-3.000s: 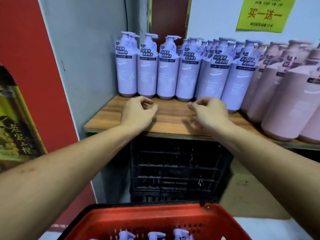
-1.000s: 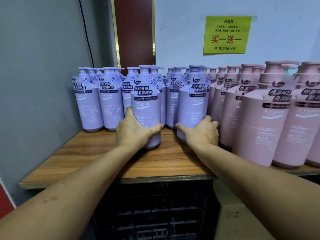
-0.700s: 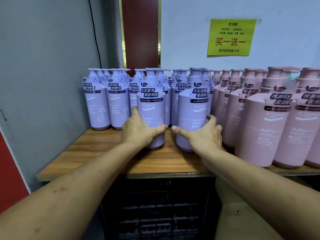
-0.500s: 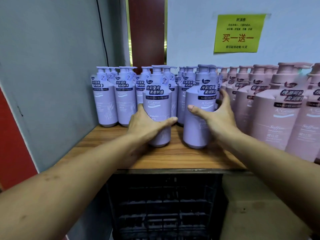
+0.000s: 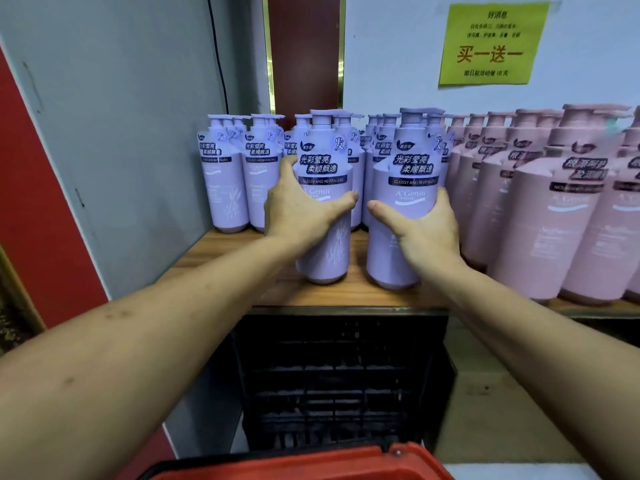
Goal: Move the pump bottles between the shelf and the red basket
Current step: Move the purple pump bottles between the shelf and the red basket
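- Backdrop of grey wall panel point(image 5: 121, 133) on the left and pale wall point(image 5: 398, 64) on the right, with a yellow notice point(image 5: 491, 43) at upper right and a wooden shelf point(image 5: 356, 297) across the middle of the frame.
- At centre, left hand point(image 5: 301, 213) wrapped round the mid-body of the left purple bottle point(image 5: 323, 168): thumb laid across the front under the label, fingers curled round the far left side.
- Just right of centre, right hand point(image 5: 424, 233) gripping the right purple bottle point(image 5: 412, 168): thumb pointing left across the front, palm and fingers round the right side.
- Both forearms bare, reaching forward from the 2 lower corners and converging on the shelf.
- Both held bottles upright, side by side with a narrow gap, near the shelf's front edge; bases on or just above the wood, cannot tell which.
- Directly behind them, rows of purple bottles point(image 5: 225, 188) packed back to the wall.
- Filling the shelf to the right, pink bottles point(image 5: 561, 220), the nearest just beside the right hand.
- Down the grey panel at upper centre, a black cable point(image 5: 218, 53).
- Under the shelf, a black crate point(image 5: 339, 375).
- Along the bottom edge, rim of the red basket point(image 5: 311, 465), well apart from the held bottles; inside out of view.
- Bare wood left of the left hand, up to the grey panel.
- Open air between shelf edge and basket rim, crossed only by the 2 forearms.
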Available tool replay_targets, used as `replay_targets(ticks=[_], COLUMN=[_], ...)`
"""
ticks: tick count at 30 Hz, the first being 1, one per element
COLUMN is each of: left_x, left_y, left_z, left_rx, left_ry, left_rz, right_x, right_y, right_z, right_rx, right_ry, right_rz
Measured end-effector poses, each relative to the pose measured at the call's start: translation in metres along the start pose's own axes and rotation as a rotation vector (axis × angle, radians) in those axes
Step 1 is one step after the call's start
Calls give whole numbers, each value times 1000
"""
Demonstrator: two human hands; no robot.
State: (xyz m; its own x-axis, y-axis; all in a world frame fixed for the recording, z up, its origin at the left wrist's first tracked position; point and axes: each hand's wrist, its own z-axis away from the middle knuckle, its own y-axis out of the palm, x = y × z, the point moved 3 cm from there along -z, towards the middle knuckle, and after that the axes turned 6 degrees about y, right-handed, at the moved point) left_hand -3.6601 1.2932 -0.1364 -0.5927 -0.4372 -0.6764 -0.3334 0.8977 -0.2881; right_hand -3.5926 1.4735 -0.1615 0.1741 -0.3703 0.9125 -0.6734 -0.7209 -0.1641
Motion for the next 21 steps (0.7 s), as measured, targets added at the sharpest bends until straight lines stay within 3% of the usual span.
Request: replay_targets(ticks=[8, 15, 21], left_x=[-28, -36, -4], left_y=[-66, -129, -168], left_z=[53, 118, 177], left_rx=[-85, 6, 128], left_ry=[-14, -34, -202], left_rz=[129, 103, 131], right_x=[35, 27, -12], right_y=[-10, -9, -5], right_z=[82, 151, 232], right_rx=[59, 114, 289], right_ry=[7, 101, 379], right_rz=[-48, -169, -195])
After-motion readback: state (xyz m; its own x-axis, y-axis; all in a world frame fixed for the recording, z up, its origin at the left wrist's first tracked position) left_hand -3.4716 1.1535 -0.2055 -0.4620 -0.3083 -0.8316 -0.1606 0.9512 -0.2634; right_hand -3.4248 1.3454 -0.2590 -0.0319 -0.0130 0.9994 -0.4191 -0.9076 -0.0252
